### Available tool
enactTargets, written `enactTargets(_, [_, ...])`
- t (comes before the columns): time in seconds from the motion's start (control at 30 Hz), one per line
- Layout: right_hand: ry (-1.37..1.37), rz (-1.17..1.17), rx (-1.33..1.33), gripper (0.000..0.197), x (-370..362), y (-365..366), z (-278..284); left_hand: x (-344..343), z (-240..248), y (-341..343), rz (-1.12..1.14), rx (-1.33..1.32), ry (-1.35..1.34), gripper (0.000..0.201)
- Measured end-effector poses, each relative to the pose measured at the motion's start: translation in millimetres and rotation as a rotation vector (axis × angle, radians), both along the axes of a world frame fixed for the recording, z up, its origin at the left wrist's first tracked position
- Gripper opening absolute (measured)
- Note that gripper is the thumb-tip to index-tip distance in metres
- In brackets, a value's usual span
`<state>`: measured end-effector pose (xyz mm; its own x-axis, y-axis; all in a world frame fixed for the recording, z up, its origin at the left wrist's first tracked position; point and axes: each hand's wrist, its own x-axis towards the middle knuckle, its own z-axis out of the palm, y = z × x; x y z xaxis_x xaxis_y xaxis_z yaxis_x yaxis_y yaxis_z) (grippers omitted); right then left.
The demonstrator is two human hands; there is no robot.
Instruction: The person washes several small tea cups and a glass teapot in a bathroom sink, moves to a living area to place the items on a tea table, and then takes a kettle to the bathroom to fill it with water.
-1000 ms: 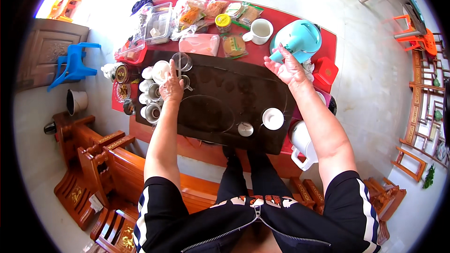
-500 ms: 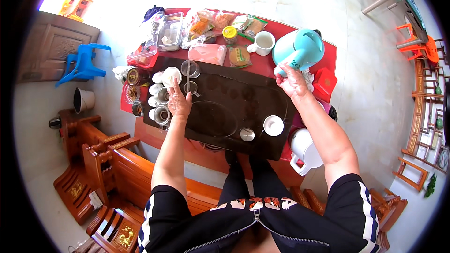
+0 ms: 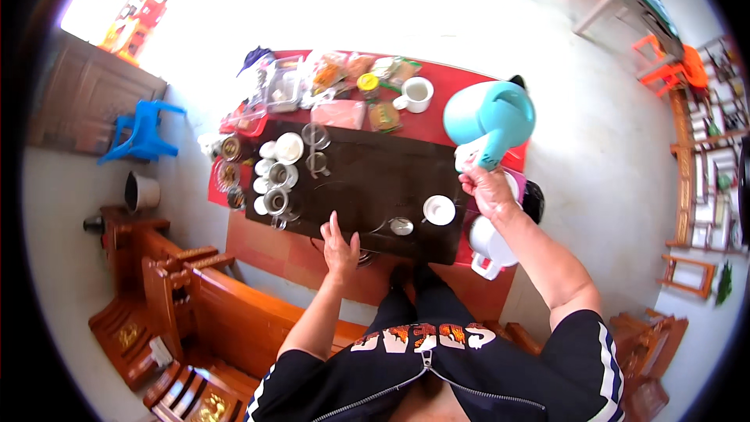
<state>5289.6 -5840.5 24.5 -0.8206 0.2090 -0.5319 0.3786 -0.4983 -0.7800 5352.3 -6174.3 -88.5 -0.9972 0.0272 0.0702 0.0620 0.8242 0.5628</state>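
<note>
My right hand (image 3: 491, 194) is closed round the handle of a large teal kettle (image 3: 469, 112) at the tray's far right corner. Whether the kettle's base touches the table is hidden. My left hand (image 3: 341, 252) is empty, its fingers apart, over the near edge of the dark tea tray (image 3: 367, 164). On the tray's right part are a white cup (image 3: 439, 209) and a small round metallic piece (image 3: 401, 226). At its left end stand several small white cups (image 3: 260, 205), a white bowl-like cup (image 3: 289, 148), glass cups (image 3: 276, 202) and a clear glass pitcher (image 3: 316, 136).
Behind the tray are a white mug (image 3: 417, 94), a yellow-lidded jar (image 3: 368, 83), a pink box (image 3: 338, 114), bagged foods (image 3: 326, 70) and a clear plastic container (image 3: 283, 87). A white jug (image 3: 492, 248) stands right of the tray. Wooden seating (image 3: 242, 297) lies at near left.
My left hand has drawn back from the white bowl-like cup to the tray's near edge. My right hand and the kettle have come slightly nearer to me. The whole view has shifted a little.
</note>
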Motion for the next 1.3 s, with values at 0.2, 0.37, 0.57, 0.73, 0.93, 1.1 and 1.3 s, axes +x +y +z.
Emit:
enactTargets(0.2, [0.200,-0.026,0.095,0.017,87.4,17.6,56.0,72.4,18.2,16.7,-0.154,0.187,-0.226,0.065])
enactTargets(0.37, [0.225,-0.223,0.270,0.007,194.5,38.8,118.4,88.6,46.7,24.9,-0.332,0.181,-0.094,0.041])
enactTargets(0.57, [-0.100,-0.537,0.433,0.013,319.8,89.7,122.5,99.5,82.5,52.0,-0.490,0.344,-0.149,0.021])
enactTargets(0.73, [-0.247,-0.677,0.363,0.016,418.2,126.7,72.3,121.5,127.1,121.3,-0.710,0.477,-0.222,0.021])
enactTargets(0.93, [-0.486,-0.879,-0.027,0.019,485.1,148.9,25.7,176.0,118.3,257.6,-0.963,0.677,-0.785,0.024])
enactTargets(1.1, [-0.401,-0.484,-0.024,0.028,503.3,203.1,-10.1,217.8,103.1,419.6,-1.282,0.305,-0.984,0.034])
enactTargets(1.3, [-0.197,-0.178,0.093,0.038,497.8,312.6,11.9,265.8,152.1,577.4,-1.027,0.069,-1.554,0.062])
